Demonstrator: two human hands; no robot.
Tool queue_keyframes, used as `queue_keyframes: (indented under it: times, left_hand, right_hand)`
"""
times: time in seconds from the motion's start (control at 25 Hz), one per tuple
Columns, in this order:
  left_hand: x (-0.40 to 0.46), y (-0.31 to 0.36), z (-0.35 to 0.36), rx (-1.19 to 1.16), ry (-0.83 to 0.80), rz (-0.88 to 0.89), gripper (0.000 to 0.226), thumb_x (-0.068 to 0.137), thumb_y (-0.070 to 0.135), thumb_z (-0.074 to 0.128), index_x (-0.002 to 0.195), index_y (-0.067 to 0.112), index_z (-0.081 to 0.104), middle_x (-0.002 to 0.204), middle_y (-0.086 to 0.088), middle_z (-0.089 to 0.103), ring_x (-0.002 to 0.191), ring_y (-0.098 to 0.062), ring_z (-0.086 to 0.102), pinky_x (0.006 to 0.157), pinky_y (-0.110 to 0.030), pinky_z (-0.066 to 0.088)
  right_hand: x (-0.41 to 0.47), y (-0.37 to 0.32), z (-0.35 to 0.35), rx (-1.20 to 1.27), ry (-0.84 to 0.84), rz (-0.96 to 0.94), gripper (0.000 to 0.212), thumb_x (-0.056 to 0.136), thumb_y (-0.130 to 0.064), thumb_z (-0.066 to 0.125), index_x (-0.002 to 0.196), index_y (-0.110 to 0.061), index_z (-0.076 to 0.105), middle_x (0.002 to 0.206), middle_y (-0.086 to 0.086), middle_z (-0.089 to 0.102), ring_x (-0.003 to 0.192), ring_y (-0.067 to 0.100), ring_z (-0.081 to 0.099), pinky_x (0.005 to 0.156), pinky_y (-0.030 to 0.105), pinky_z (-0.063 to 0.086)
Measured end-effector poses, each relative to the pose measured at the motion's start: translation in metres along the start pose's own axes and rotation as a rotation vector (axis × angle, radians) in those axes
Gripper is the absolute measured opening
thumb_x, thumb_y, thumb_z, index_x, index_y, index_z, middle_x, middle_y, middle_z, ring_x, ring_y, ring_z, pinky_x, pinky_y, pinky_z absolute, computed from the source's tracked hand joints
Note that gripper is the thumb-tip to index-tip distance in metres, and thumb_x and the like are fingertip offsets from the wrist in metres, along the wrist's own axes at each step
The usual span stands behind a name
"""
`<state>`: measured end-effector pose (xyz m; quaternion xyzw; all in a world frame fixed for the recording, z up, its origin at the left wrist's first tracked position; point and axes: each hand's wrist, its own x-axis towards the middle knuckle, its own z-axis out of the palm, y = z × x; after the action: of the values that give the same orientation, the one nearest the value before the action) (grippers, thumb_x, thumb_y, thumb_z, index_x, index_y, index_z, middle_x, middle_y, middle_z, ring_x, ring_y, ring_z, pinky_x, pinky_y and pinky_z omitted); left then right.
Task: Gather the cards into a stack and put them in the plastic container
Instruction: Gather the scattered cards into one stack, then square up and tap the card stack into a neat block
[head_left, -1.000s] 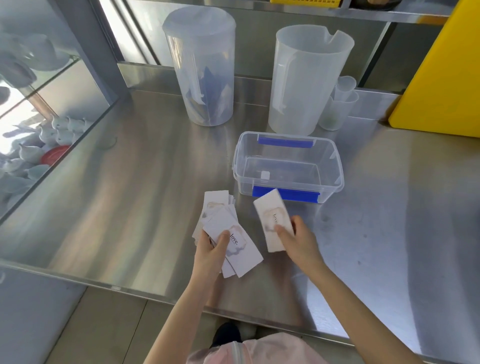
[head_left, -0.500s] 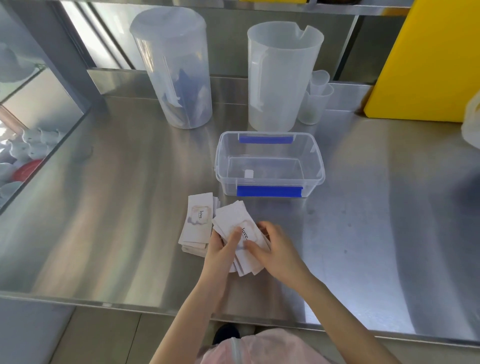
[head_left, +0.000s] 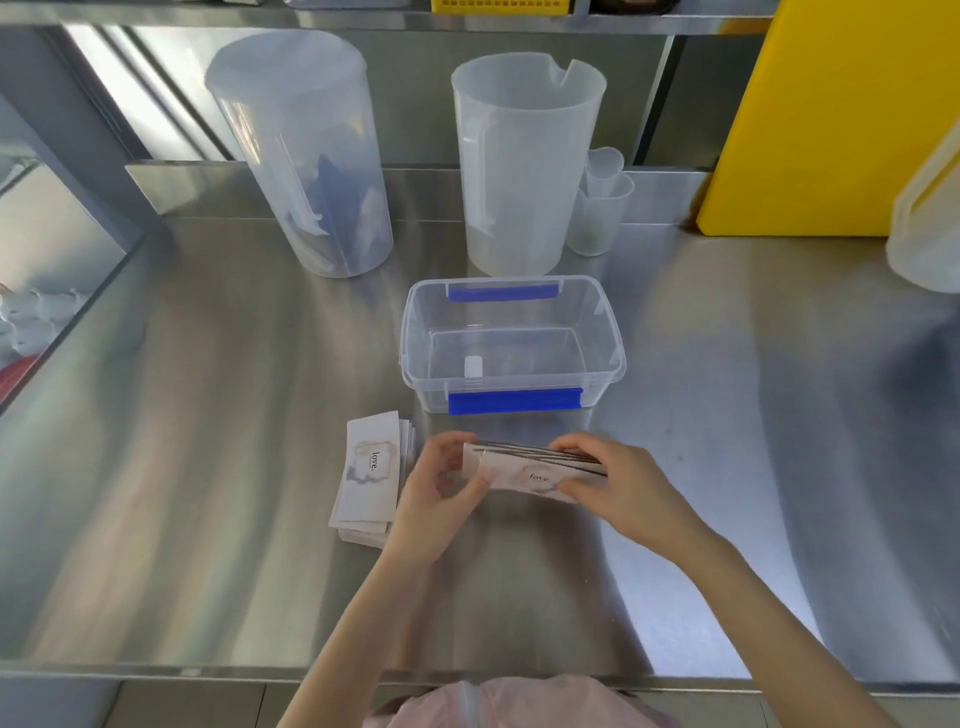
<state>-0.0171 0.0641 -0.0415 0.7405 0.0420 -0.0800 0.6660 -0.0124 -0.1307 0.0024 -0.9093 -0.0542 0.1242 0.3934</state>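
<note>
A stack of white "love" cards stands on its long edge just above the steel table, held between both hands. My left hand grips its left end and my right hand its right end. A second pile of the same cards lies flat on the table to the left, touching my left hand's back. The clear plastic container with blue clips sits open just beyond the held stack, with a small white piece on its floor.
Behind the container stand a lidded clear jug, an open measuring jug and small stacked cups. A yellow board leans at the back right, a white vessel at the right edge. The table's front edge is near.
The loose fanned cards held in both hands have been squared into one stack and turned up on edge. The view has shifted a little; the flat pile on the left stays put.
</note>
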Motion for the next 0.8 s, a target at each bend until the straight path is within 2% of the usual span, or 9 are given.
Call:
queue_keyframes:
  times: [0.08, 0.12, 0.2, 0.32, 0.4, 0.52, 0.6, 0.68, 0.8]
  left_hand:
    - [0.005, -0.003, 0.006, 0.25, -0.062, 0.048, 0.032, 0.077, 0.011, 0.066, 0.093, 0.035, 0.051, 0.093, 0.015, 0.061, 0.083, 0.004, 0.058, 0.077, -0.003, 0.042]
    - [0.007, -0.008, 0.01, 0.302, -0.054, 0.058, 0.031, 0.078, 0.01, 0.066, 0.094, 0.031, 0.051, 0.091, 0.014, 0.06, 0.081, 0.004, 0.058, 0.075, -0.002, 0.042]
    - [0.01, -0.018, 0.016, 0.343, -0.015, 0.027, 0.028, 0.078, 0.009, 0.064, 0.096, 0.025, 0.048, 0.085, 0.01, 0.058, 0.08, -0.008, 0.056, 0.074, -0.008, 0.044]
    - [0.011, -0.031, 0.019, 0.385, -0.023, -0.016, 0.027, 0.08, 0.011, 0.062, 0.096, 0.024, 0.045, 0.088, 0.005, 0.058, 0.089, -0.017, 0.054, 0.068, -0.001, 0.037]
    - [0.015, -0.038, 0.02, 0.404, -0.023, -0.054, 0.024, 0.081, 0.015, 0.062, 0.097, 0.023, 0.046, 0.095, 0.001, 0.061, 0.095, -0.021, 0.055, 0.07, -0.006, 0.039]
    - [0.018, -0.037, 0.023, 0.427, -0.018, -0.09, 0.025, 0.081, 0.018, 0.062, 0.101, 0.015, 0.048, 0.106, -0.009, 0.063, 0.106, -0.027, 0.054, 0.089, -0.031, 0.043]
    - [0.018, -0.031, 0.024, 0.369, -0.007, -0.062, 0.024, 0.081, 0.016, 0.062, 0.098, 0.017, 0.045, 0.103, -0.005, 0.061, 0.107, -0.026, 0.053, 0.088, -0.03, 0.042]
    - [0.02, -0.03, 0.021, 0.374, 0.01, -0.044, 0.027, 0.082, 0.016, 0.061, 0.103, 0.017, 0.045, 0.101, 0.0, 0.056, 0.109, -0.022, 0.049, 0.085, -0.023, 0.037]
    - [0.02, -0.036, 0.018, 0.48, -0.002, -0.084, 0.032, 0.084, 0.018, 0.057, 0.112, 0.009, 0.044, 0.102, -0.004, 0.052, 0.115, -0.023, 0.042, 0.086, -0.022, 0.032]
  right_hand:
    - [0.009, 0.01, 0.0, -0.137, 0.005, -0.048, 0.032, 0.081, -0.01, 0.06, 0.111, -0.021, 0.061, 0.106, -0.003, 0.063, 0.098, 0.014, 0.059, 0.086, 0.017, 0.041]
    - [0.012, 0.016, 0.008, -0.162, 0.011, -0.061, 0.035, 0.081, -0.009, 0.059, 0.114, -0.02, 0.059, 0.111, 0.001, 0.062, 0.104, 0.016, 0.057, 0.088, 0.017, 0.038]
    - [0.016, 0.027, 0.031, -0.157, 0.01, -0.049, 0.049, 0.081, -0.009, 0.059, 0.127, -0.018, 0.048, 0.125, 0.004, 0.051, 0.118, 0.017, 0.049, 0.096, 0.015, 0.032]
    - [0.013, 0.036, 0.052, 0.033, 0.089, 0.051, 0.074, 0.081, -0.011, 0.064, 0.141, -0.02, 0.022, 0.128, -0.005, 0.028, 0.12, 0.008, 0.04, 0.099, 0.014, 0.032]
    - [0.012, 0.043, 0.054, 0.235, 0.173, 0.163, 0.081, 0.08, -0.009, 0.066, 0.142, -0.022, 0.016, 0.129, -0.007, 0.029, 0.115, 0.007, 0.042, 0.093, 0.014, 0.04]
    - [0.008, 0.045, 0.06, 0.291, 0.138, 0.229, 0.064, 0.086, -0.012, 0.058, 0.138, -0.022, 0.024, 0.136, 0.002, 0.045, 0.119, 0.015, 0.049, 0.098, 0.02, 0.042]
    - [0.007, 0.039, 0.062, 0.274, 0.159, 0.214, 0.047, 0.089, -0.013, 0.054, 0.128, -0.025, 0.031, 0.127, -0.001, 0.05, 0.109, 0.011, 0.051, 0.089, 0.011, 0.043]
    - [0.009, 0.035, 0.062, 0.237, 0.176, 0.193, 0.042, 0.089, -0.014, 0.054, 0.123, -0.027, 0.034, 0.12, -0.004, 0.05, 0.105, 0.008, 0.048, 0.083, 0.005, 0.04]
    - [0.01, 0.039, 0.063, 0.073, 0.149, 0.214, 0.048, 0.088, -0.018, 0.056, 0.131, -0.017, 0.037, 0.133, 0.006, 0.046, 0.121, 0.018, 0.044, 0.101, 0.024, 0.036]
